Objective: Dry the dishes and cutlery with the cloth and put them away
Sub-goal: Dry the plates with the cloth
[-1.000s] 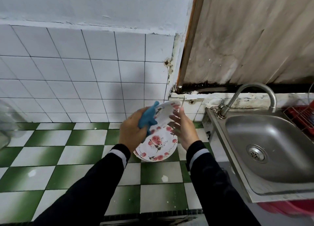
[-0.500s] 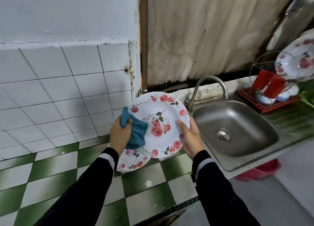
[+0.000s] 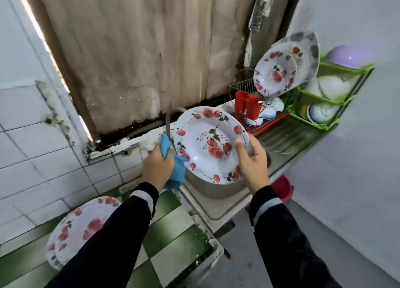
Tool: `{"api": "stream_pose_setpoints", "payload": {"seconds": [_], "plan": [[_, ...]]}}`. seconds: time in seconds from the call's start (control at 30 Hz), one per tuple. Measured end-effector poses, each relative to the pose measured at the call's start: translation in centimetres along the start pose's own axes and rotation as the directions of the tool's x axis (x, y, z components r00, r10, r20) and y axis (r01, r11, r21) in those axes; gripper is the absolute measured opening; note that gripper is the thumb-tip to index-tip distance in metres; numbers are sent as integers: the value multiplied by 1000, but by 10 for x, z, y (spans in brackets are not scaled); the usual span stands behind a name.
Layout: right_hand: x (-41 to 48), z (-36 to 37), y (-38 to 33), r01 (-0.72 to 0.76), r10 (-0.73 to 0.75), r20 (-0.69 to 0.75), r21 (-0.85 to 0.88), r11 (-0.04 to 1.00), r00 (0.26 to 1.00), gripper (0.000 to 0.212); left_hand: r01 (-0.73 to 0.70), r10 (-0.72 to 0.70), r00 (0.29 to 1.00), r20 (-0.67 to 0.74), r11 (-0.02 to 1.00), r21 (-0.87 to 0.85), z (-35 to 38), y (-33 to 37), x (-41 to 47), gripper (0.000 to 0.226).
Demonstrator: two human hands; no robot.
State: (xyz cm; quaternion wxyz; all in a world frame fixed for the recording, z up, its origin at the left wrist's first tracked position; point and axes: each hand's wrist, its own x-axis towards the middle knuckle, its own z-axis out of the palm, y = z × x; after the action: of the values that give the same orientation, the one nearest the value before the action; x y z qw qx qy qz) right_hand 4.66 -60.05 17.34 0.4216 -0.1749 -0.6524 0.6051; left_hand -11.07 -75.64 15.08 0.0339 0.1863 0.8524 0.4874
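Your left hand (image 3: pixel 159 168) clutches the blue cloth (image 3: pixel 176 174) at the left rim of the white rose-printed plate (image 3: pixel 211 146), tilted over the steel sink (image 3: pixel 216 190); your right hand (image 3: pixel 253 164) pinches its right rim. The wire dish rack (image 3: pixel 242 86), likely its destination, lies far right, nearer your right hand. One plate held, two racked plates (image 3: pixel 279 71), one counter plate (image 3: pixel 80 227) near left.

1. Left sleeve (image 3: pixel 104 244), lower left: long, black, plain.
2. Right sleeve (image 3: pixel 287 244), lower right: same black.
3. Cuffs (image 3: pixel 141 198): pale grey band, black edge at the wrist.
4. Left hand (image 3: pixel 158 168), right hand (image 3: pixel 253 164): bare.
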Motion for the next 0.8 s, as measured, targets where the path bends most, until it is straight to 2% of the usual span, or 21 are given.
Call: {"api": "stream_pose_setpoints", "payload": {"seconds": [0.07, 0.13, 0.2, 0.27, 0.3, 0.37, 0.5, 0.57, 0.67, 0.8], "plan": [[18, -42, 1, 55, -57, -26, -48, 997, 998, 25, 46, -40, 995, 92, 997, -62, 44, 26, 3, 32], [38, -81, 2, 113, -117, -30, -109, 988, 993, 26, 183, -143, 971, 194, 961, -207, 84, 54, 5, 35], [57, -118, 1, 159, -163, -16, -145, 977, 987, 29, 420, -281, 891, 356, 806, -416, 125, 87, 4, 24], [72, -145, -4, 194, -202, -29, -175, 965, 979, 32, 597, -297, 778, 553, 623, -505, 156, 113, 3, 25], [82, -167, -6, 219, -233, -53, -191, 957, 971, 33, 650, -274, 731, 625, 558, -516, 179, 131, 1, 27], [99, -192, -7, 259, -288, -109, -222, 940, 951, 31, 665, -242, 719, 652, 511, -544, 205, 155, 1, 24], [146, -242, -5, 299, -352, -205, -250, 921, 913, 28, 571, -170, 807, 566, 471, -672, 258, 212, 13, 14], [174, -259, -4, 337, -401, -219, -278, 899, 890, 31, 464, -162, 880, 447, 497, -733, 286, 240, 29, 16], [213, -274, 1, 368, -444, -225, -310, 876, 867, 32, 245, -100, 967, 235, 621, -744, 321, 272, 54, 24], [280, -293, 14, 415, -474, -219, -265, 870, 853, 34, -26, 12, 1000, -26, 751, -659, 358, 303, 92, 32]]}}
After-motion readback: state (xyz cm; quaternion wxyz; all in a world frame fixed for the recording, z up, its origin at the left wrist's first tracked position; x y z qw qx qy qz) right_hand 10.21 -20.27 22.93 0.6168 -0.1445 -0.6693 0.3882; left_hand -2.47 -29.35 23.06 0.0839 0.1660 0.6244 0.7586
